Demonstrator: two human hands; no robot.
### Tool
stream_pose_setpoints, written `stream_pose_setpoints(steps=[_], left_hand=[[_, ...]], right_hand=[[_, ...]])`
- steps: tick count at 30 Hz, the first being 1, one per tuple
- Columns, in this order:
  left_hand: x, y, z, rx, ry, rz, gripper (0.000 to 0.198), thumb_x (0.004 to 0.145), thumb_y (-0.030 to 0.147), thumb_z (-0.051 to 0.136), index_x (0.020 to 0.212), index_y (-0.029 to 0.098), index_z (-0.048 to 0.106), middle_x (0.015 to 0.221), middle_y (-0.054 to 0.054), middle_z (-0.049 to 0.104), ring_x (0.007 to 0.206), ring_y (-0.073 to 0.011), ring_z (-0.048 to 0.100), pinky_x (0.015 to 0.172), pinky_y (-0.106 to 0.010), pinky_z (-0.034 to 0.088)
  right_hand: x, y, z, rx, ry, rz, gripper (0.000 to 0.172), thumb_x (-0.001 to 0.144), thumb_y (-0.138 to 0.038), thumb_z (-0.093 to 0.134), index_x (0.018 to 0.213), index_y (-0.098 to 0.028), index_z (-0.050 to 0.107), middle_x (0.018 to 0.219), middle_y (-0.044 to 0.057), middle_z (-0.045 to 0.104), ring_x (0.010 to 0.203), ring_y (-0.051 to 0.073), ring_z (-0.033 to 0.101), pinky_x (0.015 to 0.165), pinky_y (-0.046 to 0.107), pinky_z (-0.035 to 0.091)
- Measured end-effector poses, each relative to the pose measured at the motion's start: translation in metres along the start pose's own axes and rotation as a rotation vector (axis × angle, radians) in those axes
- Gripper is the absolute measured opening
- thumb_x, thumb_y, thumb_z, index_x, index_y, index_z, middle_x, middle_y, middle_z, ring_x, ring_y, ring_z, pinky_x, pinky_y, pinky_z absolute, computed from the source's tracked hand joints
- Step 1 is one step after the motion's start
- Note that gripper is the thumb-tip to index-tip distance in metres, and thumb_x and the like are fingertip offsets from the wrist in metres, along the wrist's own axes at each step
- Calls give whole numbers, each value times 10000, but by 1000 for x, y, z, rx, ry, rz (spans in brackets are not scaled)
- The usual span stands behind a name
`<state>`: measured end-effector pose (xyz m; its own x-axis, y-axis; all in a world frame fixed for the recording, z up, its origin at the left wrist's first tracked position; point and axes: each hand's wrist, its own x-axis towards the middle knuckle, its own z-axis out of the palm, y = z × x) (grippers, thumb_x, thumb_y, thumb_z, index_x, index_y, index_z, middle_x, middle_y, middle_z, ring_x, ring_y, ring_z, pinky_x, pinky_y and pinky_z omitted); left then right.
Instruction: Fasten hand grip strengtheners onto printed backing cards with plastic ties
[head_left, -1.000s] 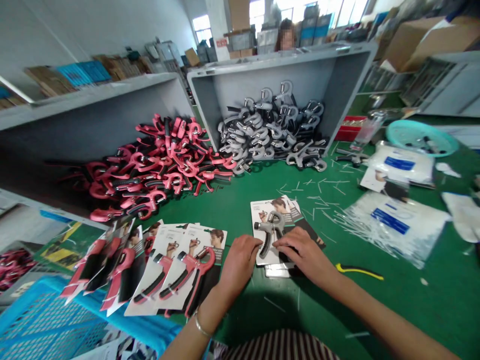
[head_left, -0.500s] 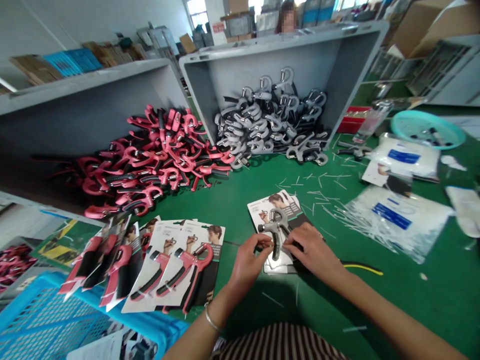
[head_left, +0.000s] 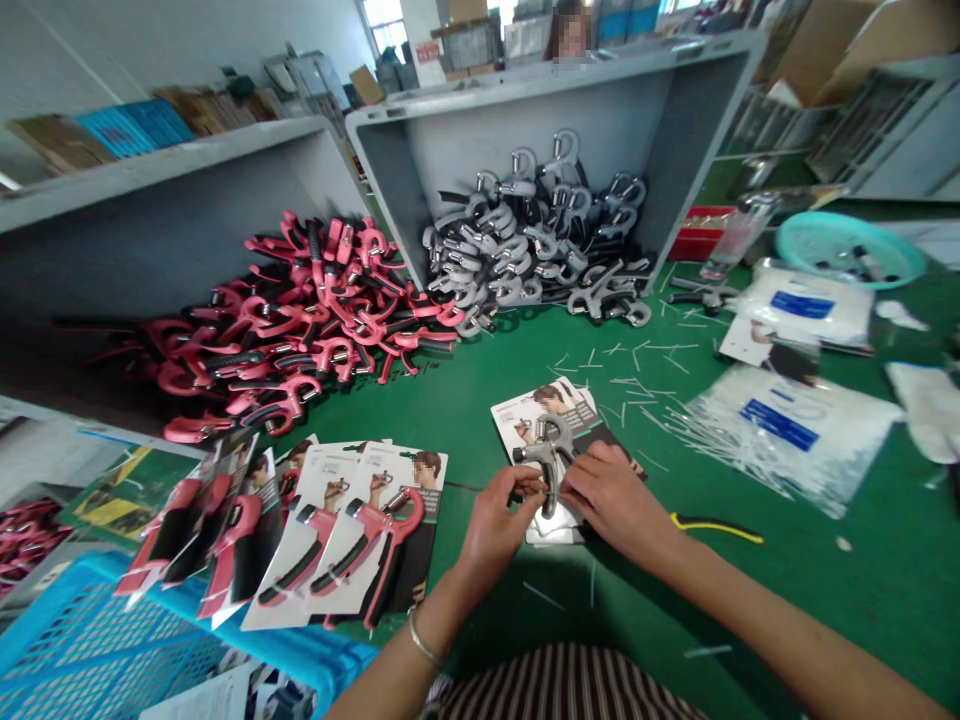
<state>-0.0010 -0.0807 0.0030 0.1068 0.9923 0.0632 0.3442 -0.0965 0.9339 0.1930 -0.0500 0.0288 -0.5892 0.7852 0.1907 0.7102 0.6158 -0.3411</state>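
A grey hand grip strengthener (head_left: 553, 450) with a black-padded handle lies on a stack of printed backing cards (head_left: 517, 415). My left hand (head_left: 499, 515) is at the left of its handle, thumb and fingers pinched together. From the other side, my right hand (head_left: 611, 495) has its fingers closed against the handle's right. Whatever lies between the fingertips is too small to make out. Thin white plastic ties (head_left: 637, 385) are scattered beyond my right hand. Just right of that hand lies a tool with a yellow-and-black handle (head_left: 720, 527).
Red grip strengtheners (head_left: 330, 310) spill from a grey crate (head_left: 187, 150) at left; grey ones (head_left: 525, 240) fill another crate (head_left: 555, 90). Carded red grips (head_left: 375, 540) lie by a blue basket (head_left: 75, 630). Bags of ties (head_left: 795, 430) and a turquoise tray (head_left: 795, 240) are right. A person (head_left: 570, 35) is behind.
My right hand has shifted slightly left, its fingers now up against the grip's handle. My left hand stays about where it was. The view has tilted slightly.
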Motion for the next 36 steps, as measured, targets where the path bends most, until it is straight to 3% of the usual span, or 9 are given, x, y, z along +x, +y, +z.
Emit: stream_pose_setpoints(steps=[20, 26, 32, 36], left_hand=[[2, -2, -6, 70, -35, 52, 287, 818, 125, 650, 1093, 200, 622, 1003, -37, 678, 904, -158, 647, 871, -295, 497], [0, -3, -18, 42, -32, 4, 129, 855, 185, 625, 976, 198, 667, 889, -16, 670, 831, -151, 624, 805, -275, 490], [0, 11, -22, -58, -94, -42, 148, 854, 197, 627, 998, 200, 660, 932, -15, 709, 880, -157, 656, 841, -275, 502], [0, 15, -17, -85, -36, -85, 154, 822, 190, 659, 975, 194, 638, 903, -13, 709, 847, -156, 667, 813, -275, 514]], right_hand=[[10, -10, -7, 8, -48, -38, 160, 941, -276, 565, 810, -205, 623, 826, 63, 631, 860, 249, 515, 767, 378, 375], [10, -9, 0, 135, -35, -26, 163, 946, -276, 567, 812, -207, 631, 818, 50, 630, 856, 233, 535, 802, 367, 402], [11, -11, 3, 185, -25, -12, 133, 910, -275, 630, 810, -189, 618, 830, 48, 639, 880, 234, 540, 811, 359, 427], [10, -12, 3, 232, 18, 26, 113, 897, -277, 647, 840, -188, 608, 841, 47, 655, 877, 234, 549, 786, 347, 441]])
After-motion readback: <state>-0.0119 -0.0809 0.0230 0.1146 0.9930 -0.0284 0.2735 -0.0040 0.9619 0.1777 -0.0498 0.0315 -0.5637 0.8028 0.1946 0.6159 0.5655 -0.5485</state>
